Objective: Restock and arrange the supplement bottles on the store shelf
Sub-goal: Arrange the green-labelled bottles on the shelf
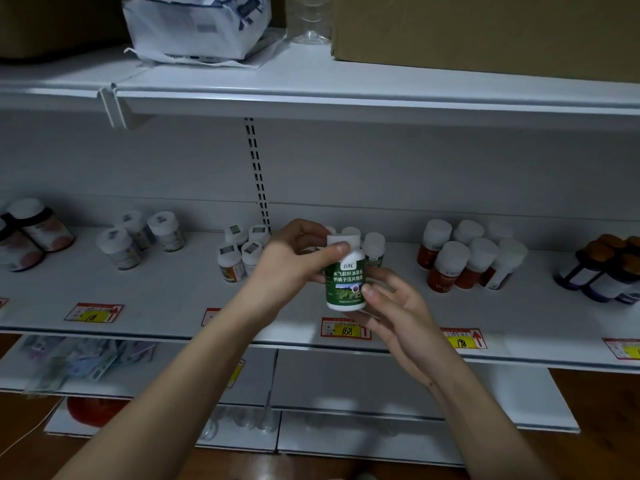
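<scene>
On the white shelf stand white-capped bottles at left; the left hand pinches the cap of the green bottle, held upright above the shelf's front edge; the right hand grips its base; orange-labelled bottles stand further right.

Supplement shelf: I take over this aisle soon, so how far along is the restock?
Done, apparently: groups of bottles stand along the shelf, such as the orange-label cluster. In hand: the left hand and right hand grip one green-label bottle in front of matching bottles above the 168 price tag. Left: placing it; the shelf's front half is bare.
</scene>
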Motion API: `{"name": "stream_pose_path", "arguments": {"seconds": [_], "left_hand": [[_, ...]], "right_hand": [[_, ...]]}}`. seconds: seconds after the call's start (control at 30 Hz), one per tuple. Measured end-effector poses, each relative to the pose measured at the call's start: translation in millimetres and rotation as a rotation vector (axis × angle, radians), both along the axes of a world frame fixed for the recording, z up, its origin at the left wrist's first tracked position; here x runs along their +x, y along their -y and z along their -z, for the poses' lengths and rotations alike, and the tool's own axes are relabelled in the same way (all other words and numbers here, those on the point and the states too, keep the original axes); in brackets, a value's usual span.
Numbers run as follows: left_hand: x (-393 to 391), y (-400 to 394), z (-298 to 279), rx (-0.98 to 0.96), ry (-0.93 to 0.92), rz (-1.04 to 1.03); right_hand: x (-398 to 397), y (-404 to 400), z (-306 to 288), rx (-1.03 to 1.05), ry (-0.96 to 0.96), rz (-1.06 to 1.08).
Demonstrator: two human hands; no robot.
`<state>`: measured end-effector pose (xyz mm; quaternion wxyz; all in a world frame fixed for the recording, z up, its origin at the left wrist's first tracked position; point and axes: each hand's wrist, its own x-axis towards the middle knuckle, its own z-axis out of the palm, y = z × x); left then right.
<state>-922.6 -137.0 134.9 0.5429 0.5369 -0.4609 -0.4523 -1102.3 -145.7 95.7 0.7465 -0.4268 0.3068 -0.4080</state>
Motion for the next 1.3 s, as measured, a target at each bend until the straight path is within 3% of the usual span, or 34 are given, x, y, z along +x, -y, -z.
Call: {"name": "stream_pose_path", "arguments": {"seconds": [0.5, 0.6, 0.77, 0.93, 1.1, 1.3], "left_hand": [[1.5, -25.0, -1.7, 0.029, 0.099, 0.083], [-1.0, -26.0, -6.2, 0.022, 0.039, 0.047], [-2.8, -27.1, -7.3, 0.018, -0.155, 0.002], [-6.7, -24.4, -6.3, 0.006, -0.121, 0.011], [-12.0, -22.5, -9.4, 0.028, 0.081, 0.027], [-18.6, -19.1, -8.0, 0.035, 0.063, 0.0]], "right_hand": [[3.6, -5.6, -7.2, -0.107, -0.06, 0.009], [4.6, -5.6, -9.4, -0.128, -0.084, 0.009], [2.6, -4.4, -13.8, -0.022, 0.049, -0.048], [5.5, -5.8, -11.4, -0.031, 0.06, 0.004], [3.6, -3.6, -11.1, -0.148, -0.039, 0.092], [-3.3, 2.0, -11.5, -0.29, -0.247, 0.062]]}}
